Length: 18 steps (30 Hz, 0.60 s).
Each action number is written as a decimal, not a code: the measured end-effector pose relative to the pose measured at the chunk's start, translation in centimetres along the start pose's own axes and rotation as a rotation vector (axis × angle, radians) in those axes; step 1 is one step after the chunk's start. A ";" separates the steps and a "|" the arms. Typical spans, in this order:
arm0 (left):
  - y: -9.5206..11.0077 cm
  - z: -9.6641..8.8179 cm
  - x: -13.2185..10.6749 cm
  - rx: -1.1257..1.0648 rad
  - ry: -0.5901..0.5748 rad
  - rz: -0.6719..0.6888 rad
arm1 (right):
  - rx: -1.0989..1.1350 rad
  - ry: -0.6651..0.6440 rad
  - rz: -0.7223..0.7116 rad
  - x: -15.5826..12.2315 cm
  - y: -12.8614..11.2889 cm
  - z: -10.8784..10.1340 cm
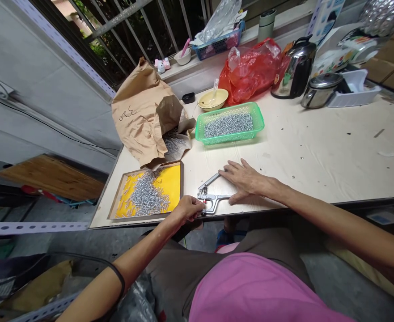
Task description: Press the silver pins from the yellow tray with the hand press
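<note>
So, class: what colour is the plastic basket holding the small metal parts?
Green, a bright mint shade: the mesh-sided basket shows best in the head view, beyond the right hand.

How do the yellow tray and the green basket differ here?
The yellow tray is flat, wood-framed and solid, at the table's near edge; the green basket is deeper, plastic mesh, and farther back. The tray's metal pieces lie heaped loosely; the basket's form an even layer. Both hold small silvery parts.
</note>
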<state>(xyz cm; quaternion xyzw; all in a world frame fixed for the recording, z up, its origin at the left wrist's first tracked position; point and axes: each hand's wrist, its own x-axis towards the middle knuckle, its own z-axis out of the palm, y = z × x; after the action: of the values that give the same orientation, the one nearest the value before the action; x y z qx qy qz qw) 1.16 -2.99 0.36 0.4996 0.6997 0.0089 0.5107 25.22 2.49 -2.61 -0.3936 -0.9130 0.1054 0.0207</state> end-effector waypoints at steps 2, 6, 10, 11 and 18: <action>-0.1 0.1 0.0 -0.006 0.008 0.001 | 0.007 0.018 0.003 0.1 0.0 -0.1; -0.3 0.3 -0.1 -0.016 0.026 -0.013 | -0.013 0.021 0.012 0.1 -0.2 -0.5; -0.4 0.4 -0.2 -0.022 0.048 -0.046 | -0.008 -0.001 0.026 -0.5 -1.0 -1.4; -0.4 0.5 -0.2 -0.021 0.053 -0.048 | -0.002 -0.006 0.031 -0.7 -1.3 -1.7; -0.4 1.0 -1.5 0.215 0.247 0.134 | 0.043 0.019 0.062 -2.2 -3.0 -2.8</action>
<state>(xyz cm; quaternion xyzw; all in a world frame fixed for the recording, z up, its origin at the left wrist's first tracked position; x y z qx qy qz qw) 1.58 -4.72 0.78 0.5919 0.7191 0.0291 0.3628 24.96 -0.57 0.87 -0.4220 -0.8977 0.1221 0.0345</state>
